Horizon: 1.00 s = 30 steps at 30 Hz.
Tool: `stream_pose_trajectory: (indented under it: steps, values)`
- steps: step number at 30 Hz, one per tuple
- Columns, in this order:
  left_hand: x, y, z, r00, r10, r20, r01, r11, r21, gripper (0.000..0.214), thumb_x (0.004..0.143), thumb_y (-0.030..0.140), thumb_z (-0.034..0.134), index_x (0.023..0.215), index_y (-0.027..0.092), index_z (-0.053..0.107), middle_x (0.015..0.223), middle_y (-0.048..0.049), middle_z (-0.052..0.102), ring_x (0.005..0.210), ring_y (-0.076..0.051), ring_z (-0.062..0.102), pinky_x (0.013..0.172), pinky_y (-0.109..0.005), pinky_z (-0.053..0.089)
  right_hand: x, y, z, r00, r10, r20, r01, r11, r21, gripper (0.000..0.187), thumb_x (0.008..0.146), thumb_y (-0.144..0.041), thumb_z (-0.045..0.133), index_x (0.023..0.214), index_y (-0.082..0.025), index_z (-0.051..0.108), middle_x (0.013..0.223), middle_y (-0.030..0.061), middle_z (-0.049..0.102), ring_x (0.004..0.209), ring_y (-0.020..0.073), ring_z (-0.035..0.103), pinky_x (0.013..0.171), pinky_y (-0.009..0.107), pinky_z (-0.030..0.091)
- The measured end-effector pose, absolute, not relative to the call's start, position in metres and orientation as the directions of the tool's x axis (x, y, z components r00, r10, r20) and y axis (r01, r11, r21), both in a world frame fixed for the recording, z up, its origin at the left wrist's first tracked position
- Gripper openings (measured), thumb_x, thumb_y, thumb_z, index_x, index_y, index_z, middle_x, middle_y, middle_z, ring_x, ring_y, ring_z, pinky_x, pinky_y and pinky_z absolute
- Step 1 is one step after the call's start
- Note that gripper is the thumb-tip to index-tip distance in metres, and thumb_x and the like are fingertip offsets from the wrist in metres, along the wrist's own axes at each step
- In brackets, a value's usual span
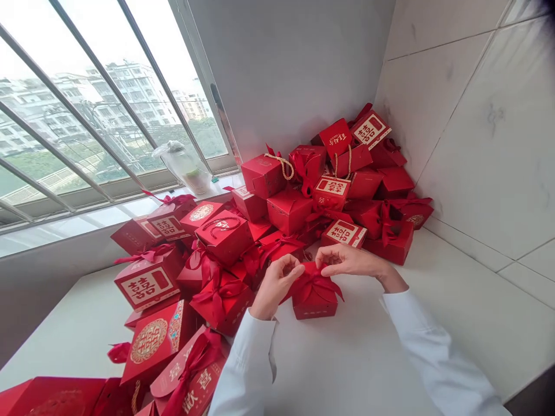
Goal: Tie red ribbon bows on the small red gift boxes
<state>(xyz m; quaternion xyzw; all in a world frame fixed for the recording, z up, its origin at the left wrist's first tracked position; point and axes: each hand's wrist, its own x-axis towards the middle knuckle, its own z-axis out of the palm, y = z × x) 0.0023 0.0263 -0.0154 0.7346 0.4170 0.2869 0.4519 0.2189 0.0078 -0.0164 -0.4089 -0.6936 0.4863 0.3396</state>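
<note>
A small red gift box (pixel 315 309) stands upright on the white table in front of me. A red ribbon (pixel 315 283) lies across its top in a bow, with loose tails hanging over the sides. From the left, my left hand (pixel 274 284) pinches the ribbon between thumb and fingers at the box's upper left. Opposite it, my right hand (pixel 350 261) is closed on the ribbon near the top right. The exact spot where the fingertips meet the ribbon is partly hidden. Just behind my right hand sits a box with a cream label (pixel 344 231).
Piled red gift boxes (pixel 289 212) cover the table's back and left, many with ribbons or cord handles. A white table (pixel 368 352) extends toward me. On the windowsill stands a clear plastic cup (pixel 189 172) in a bag, beside the barred window. A tiled wall (pixel 489 144) borders the right.
</note>
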Motion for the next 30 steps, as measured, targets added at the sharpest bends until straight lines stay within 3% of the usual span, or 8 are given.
stream_pose_trajectory:
  steps: [6, 12, 15, 23, 30]
  values:
    - [0.003, 0.028, -0.015, 0.486, 0.873, 0.032, 0.259, -0.179, 0.949, 0.031, 0.083, 0.046, 0.053, 0.072, 0.017, 0.046, 0.07, 0.0025, 0.044, 0.061, -0.009, 0.036, 0.057, -0.02, 0.031, 0.222, 0.021, -0.012, -0.509, 0.86, 0.032, 0.28, 0.201, -0.939, 0.015, 0.068, -0.024, 0.069, 0.082, -0.02, 0.071, 0.069, -0.0031, 0.064, 0.061, 0.0131, 0.054, 0.053, 0.021, 0.043]
    - [-0.001, 0.031, -0.019, 0.529, 0.845, 0.073, 0.231, -0.226, 0.946, 0.029, 0.087, 0.043, 0.05, 0.076, 0.017, 0.048, 0.069, 0.0036, 0.039, 0.062, -0.009, 0.032, 0.056, -0.02, 0.029, 0.215, 0.023, -0.007, -0.575, 0.818, 0.009, 0.356, 0.26, -0.898, 0.003, 0.072, -0.021, 0.066, 0.073, -0.02, 0.068, 0.066, -0.0048, 0.059, 0.059, 0.0106, 0.048, 0.053, 0.02, 0.037]
    - [-0.002, 0.032, -0.021, 0.527, 0.847, 0.072, 0.223, -0.22, 0.95, 0.028, 0.088, 0.042, 0.05, 0.076, 0.017, 0.048, 0.068, 0.0041, 0.038, 0.062, -0.009, 0.032, 0.056, -0.02, 0.028, 0.214, 0.021, -0.006, -0.58, 0.814, 0.021, 0.347, 0.27, -0.898, 0.005, 0.073, -0.021, 0.064, 0.074, -0.02, 0.069, 0.068, -0.0039, 0.061, 0.06, 0.0119, 0.05, 0.054, 0.021, 0.039]
    - [-0.002, 0.031, -0.02, 0.541, 0.84, 0.035, 0.146, -0.135, 0.98, 0.025, 0.087, 0.039, 0.055, 0.079, 0.016, 0.049, 0.07, 0.0031, 0.048, 0.065, -0.008, 0.042, 0.061, -0.02, 0.033, 0.212, 0.018, -0.005, -0.558, 0.83, -0.001, 0.425, 0.285, -0.859, 0.008, 0.078, -0.024, 0.061, 0.078, -0.022, 0.069, 0.069, -0.0031, 0.063, 0.063, 0.0141, 0.054, 0.056, 0.023, 0.041]
    - [-0.004, 0.03, -0.018, 0.472, 0.882, -0.019, 0.081, -0.021, 0.996, 0.03, 0.084, 0.046, 0.056, 0.086, 0.016, 0.051, 0.066, 0.0051, 0.046, 0.054, -0.006, 0.035, 0.052, -0.019, 0.028, 0.183, 0.013, -0.004, -0.365, 0.925, 0.109, 0.624, 0.33, -0.709, 0.014, 0.08, -0.036, 0.063, 0.078, -0.022, 0.066, 0.081, -0.0004, 0.063, 0.08, 0.0173, 0.054, 0.069, 0.027, 0.039]
